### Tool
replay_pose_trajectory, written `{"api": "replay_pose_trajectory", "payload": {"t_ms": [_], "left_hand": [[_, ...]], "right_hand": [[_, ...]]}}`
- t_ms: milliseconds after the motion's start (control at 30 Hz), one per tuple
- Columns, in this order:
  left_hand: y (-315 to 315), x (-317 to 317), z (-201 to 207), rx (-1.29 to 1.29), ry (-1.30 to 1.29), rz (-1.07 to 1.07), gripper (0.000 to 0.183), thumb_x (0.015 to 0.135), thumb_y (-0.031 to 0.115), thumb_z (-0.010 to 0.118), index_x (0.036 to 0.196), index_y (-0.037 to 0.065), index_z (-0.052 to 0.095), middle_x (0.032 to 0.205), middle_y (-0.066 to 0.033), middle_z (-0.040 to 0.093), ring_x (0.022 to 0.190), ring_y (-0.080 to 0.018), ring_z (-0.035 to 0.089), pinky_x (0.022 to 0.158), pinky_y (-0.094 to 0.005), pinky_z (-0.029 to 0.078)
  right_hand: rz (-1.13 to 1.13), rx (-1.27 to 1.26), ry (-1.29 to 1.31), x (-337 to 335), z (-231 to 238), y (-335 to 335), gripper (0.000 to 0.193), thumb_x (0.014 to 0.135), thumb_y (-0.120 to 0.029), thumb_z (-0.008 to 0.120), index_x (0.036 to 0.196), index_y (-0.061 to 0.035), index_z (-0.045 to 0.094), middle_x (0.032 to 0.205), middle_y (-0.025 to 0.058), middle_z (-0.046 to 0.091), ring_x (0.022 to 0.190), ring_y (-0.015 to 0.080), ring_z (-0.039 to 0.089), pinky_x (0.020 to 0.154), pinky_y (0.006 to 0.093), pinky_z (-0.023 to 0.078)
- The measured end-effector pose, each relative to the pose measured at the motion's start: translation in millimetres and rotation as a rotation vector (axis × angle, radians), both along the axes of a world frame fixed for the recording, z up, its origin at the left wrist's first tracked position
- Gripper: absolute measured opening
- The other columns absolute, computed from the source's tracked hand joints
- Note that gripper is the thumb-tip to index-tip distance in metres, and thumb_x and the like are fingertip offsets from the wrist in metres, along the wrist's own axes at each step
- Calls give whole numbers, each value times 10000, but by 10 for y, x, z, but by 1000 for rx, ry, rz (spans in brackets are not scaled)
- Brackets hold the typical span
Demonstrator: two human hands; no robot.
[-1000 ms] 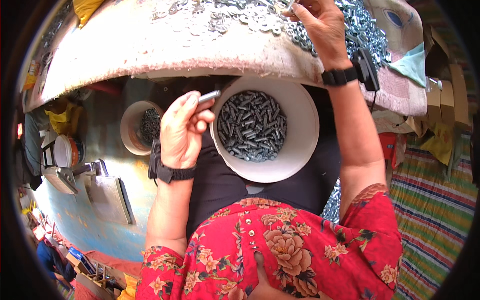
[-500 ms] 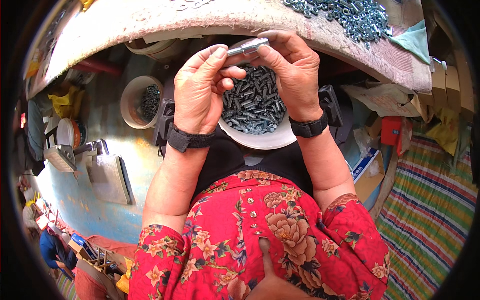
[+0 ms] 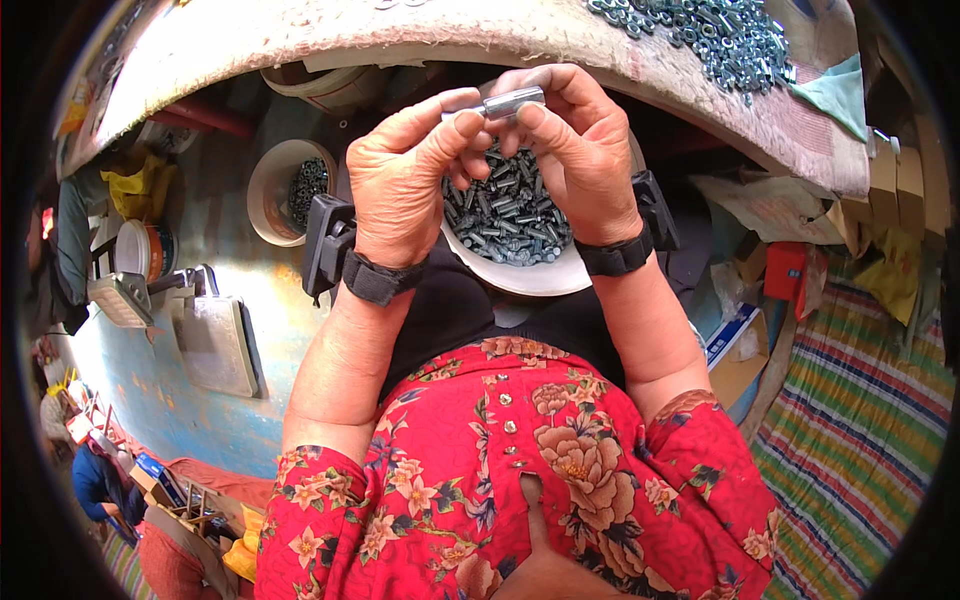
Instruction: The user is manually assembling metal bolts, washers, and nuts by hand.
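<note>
Above a white tub (image 3: pixel 520 282) of dark metal bolts (image 3: pixel 515 215), my two hands meet at a shiny silver bolt with a cylindrical sleeve (image 3: pixel 514 102). My left hand (image 3: pixel 405 175) pinches its left end between thumb and forefinger, covering much of that end. On the other side, my right hand (image 3: pixel 588 160) grips the sleeve's right end with the thumb below and the fingers behind. The piece lies almost level, tilted slightly up to the right. Black straps circle both wrists.
Nuts and small metal parts (image 3: pixel 715 40) are heaped on the cloth-covered bench (image 3: pixel 450 38) ahead, beside a green cloth (image 3: pixel 838 95). Left of me stands a white bucket (image 3: pixel 262 195) holding metal rings or nuts. A red box (image 3: pixel 783 270) is at right; another person (image 3: pixel 100 485) sits far lower left.
My left fingers have slid closer to the sleeve and now cover the thin shank that showed before. Both hands still hold the piece, and the view has shifted slightly.
</note>
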State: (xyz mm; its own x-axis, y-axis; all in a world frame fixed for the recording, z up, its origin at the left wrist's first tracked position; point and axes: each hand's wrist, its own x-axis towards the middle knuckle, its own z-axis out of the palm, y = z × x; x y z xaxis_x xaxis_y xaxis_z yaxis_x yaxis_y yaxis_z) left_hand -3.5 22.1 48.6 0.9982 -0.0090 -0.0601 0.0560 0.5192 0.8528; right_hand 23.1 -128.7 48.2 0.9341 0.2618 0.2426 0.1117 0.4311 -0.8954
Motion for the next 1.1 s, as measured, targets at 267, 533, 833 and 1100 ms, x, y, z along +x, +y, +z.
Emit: {"api": "replay_pose_trajectory", "payload": {"t_ms": [267, 533, 833, 1100], "left_hand": [[-21, 1, 49, -185, 70, 0, 213, 811, 111, 640, 976, -23, 616, 754, -100, 651, 552, -118, 596, 459, -174, 439], [239, 16, -107, -283, 134, 119, 176, 812, 118, 638, 929, -12, 619, 723, -92, 634, 560, -142, 589, 496, -199, 454], [275, -9, -50, -173, 162, 45, 181, 807, 111, 643, 937, -13, 621, 714, -93, 635, 534, -130, 585, 476, -191, 449], [374, -153, 33, 114, 118, -123, 192, 795, 112, 658, 951, 1, 650, 661, -65, 627, 507, -89, 567, 450, -180, 425]], "right_hand": [[-261, 173, 28, -95, 41, 230, 154, 891, -96, 512, 965, 16, 437, 980, 241, 596, 715, 201, 636, 546, 252, 509], [-263, -76, -45, 78, 86, -111, 116, 848, -111, 576, 891, -4, 567, 782, 85, 617, 610, 124, 546, 551, 222, 422], [-256, -902, -561, 122, 307, -106, 184, 704, -49, 685, 873, -39, 612, 708, 63, 560, 564, 158, 536, 525, 252, 432], [48, -926, -718, 78, 493, -46, 174, 717, -83, 677, 859, -47, 583, 728, 96, 590, 621, 244, 589, 538, 305, 458]]}}
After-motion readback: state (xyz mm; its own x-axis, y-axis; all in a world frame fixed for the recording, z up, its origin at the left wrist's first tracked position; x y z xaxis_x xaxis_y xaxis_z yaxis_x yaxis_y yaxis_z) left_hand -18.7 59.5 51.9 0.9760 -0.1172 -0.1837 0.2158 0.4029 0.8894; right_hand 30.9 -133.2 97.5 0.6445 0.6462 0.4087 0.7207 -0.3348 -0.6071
